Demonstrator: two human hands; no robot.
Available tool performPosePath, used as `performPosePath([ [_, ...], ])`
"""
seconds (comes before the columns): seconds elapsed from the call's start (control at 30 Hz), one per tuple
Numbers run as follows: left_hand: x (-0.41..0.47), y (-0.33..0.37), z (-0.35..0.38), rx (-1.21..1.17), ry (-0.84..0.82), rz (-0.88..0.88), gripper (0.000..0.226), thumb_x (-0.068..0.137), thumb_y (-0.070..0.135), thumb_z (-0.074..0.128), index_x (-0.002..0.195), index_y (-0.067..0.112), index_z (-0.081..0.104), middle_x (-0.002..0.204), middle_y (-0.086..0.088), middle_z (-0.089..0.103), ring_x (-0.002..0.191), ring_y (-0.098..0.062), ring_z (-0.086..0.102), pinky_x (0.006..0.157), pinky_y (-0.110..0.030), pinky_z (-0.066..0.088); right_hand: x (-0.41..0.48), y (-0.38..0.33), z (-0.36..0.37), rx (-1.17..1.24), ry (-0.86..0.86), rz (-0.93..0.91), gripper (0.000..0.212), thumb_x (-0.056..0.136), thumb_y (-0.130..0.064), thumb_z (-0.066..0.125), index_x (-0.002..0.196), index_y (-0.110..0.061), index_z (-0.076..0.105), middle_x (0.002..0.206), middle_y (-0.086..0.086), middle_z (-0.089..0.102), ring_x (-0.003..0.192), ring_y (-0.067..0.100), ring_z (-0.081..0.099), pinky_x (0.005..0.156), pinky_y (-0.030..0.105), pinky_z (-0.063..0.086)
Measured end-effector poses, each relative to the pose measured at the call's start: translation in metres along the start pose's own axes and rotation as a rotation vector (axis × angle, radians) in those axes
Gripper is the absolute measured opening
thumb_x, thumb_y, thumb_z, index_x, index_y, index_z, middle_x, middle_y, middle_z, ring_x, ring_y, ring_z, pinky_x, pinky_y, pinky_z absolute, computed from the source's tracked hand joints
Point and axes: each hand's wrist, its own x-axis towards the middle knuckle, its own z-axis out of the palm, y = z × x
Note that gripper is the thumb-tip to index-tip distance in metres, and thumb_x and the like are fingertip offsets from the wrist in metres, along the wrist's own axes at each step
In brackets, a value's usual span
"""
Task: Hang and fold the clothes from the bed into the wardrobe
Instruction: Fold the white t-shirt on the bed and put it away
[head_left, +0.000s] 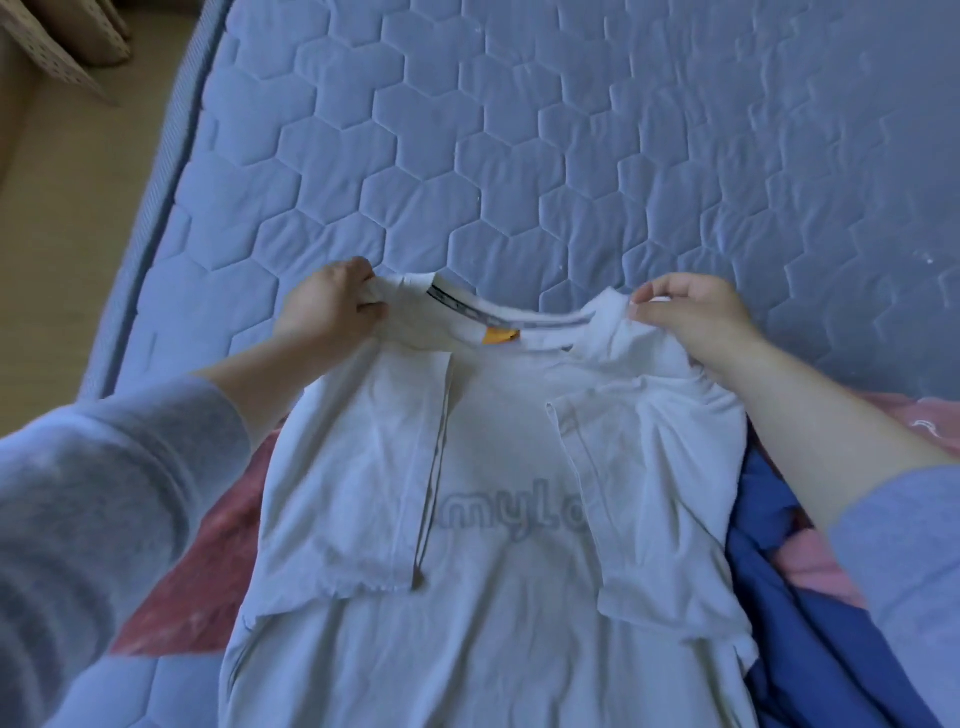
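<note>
A white t-shirt (493, 561) with faint grey lettering lies lengthwise in front of me, both sleeves folded in over its middle. Its collar, with an orange tag, points away from me. My left hand (332, 312) pinches the shirt's left shoulder beside the collar. My right hand (691, 317) pinches the right shoulder, fingers curled round the cloth. The shirt's upper edge is stretched between the two hands, over other clothes on the blue quilted mattress (571, 156).
A red garment (208, 545) lies under the shirt's left side. A blue garment (800, 597) and a pink one (821, 566) are bunched at the right. The mattress edge runs down the left, with beige floor (67, 197) and a wicker piece (57, 47) beyond.
</note>
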Motion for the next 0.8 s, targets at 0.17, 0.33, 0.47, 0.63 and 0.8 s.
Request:
performPosePath([
  [0.17, -0.014, -0.001, -0.007, 0.101, 0.087, -0.022, 0.025, 0.090, 0.024, 0.062, 0.104, 0.007, 0.052, 0.107, -0.017, 0.055, 0.101, -0.038, 0.051, 0.072, -0.039, 0.035, -0.009, 0.000, -0.002, -0.211, 0.244, -0.247, 0.035, 0.084, 0.000, 0.062, 0.118, -0.012, 0.062, 0.096, -0.001, 0.063, 0.087, 0.013, 0.059, 0.087, 0.026, 0.049],
  [0.33, -0.056, -0.007, -0.006, 0.159, 0.098, 0.021, 0.049, 0.090, 0.027, 0.063, 0.131, 0.005, 0.049, 0.130, -0.021, 0.048, 0.119, -0.040, 0.040, 0.101, -0.044, 0.031, -0.058, 0.028, 0.019, -0.494, 0.175, -0.326, 0.051, 0.087, -0.004, 0.061, 0.137, -0.005, 0.050, 0.137, 0.016, 0.052, 0.129, 0.033, 0.045, 0.109, 0.040, 0.033],
  [0.47, -0.113, -0.022, -0.011, 0.050, 0.095, 0.010, 0.042, 0.090, 0.021, 0.063, 0.127, 0.004, 0.054, 0.125, -0.020, 0.052, 0.115, -0.039, 0.045, 0.098, -0.041, 0.034, -0.131, 0.047, 0.049, -0.435, 0.152, -0.464, 0.041, 0.083, 0.004, 0.058, 0.123, -0.002, 0.060, 0.125, 0.013, 0.059, 0.119, 0.030, 0.052, 0.104, 0.032, 0.036],
  [0.63, -0.222, -0.054, -0.013, -0.023, 0.105, -0.120, 0.023, 0.083, 0.011, 0.066, 0.104, 0.004, 0.060, 0.102, -0.015, 0.059, 0.100, -0.034, 0.050, 0.084, -0.039, 0.038, -0.239, 0.088, 0.074, -0.365, 0.008, -0.351, 0.037, 0.087, 0.002, 0.057, 0.122, -0.009, 0.061, 0.120, 0.004, 0.060, 0.115, 0.020, 0.053, 0.095, 0.018, 0.036],
  [0.8, -0.332, -0.081, 0.000, -0.102, -0.025, -0.249, 0.019, 0.081, 0.003, 0.067, 0.098, 0.000, 0.059, 0.095, -0.018, 0.057, 0.090, -0.036, 0.056, 0.080, -0.046, 0.047, -0.335, 0.125, 0.091, -0.326, -0.110, -0.174, 0.037, 0.086, 0.004, 0.055, 0.119, -0.011, 0.063, 0.114, 0.000, 0.062, 0.109, 0.018, 0.058, 0.093, 0.027, 0.045],
])
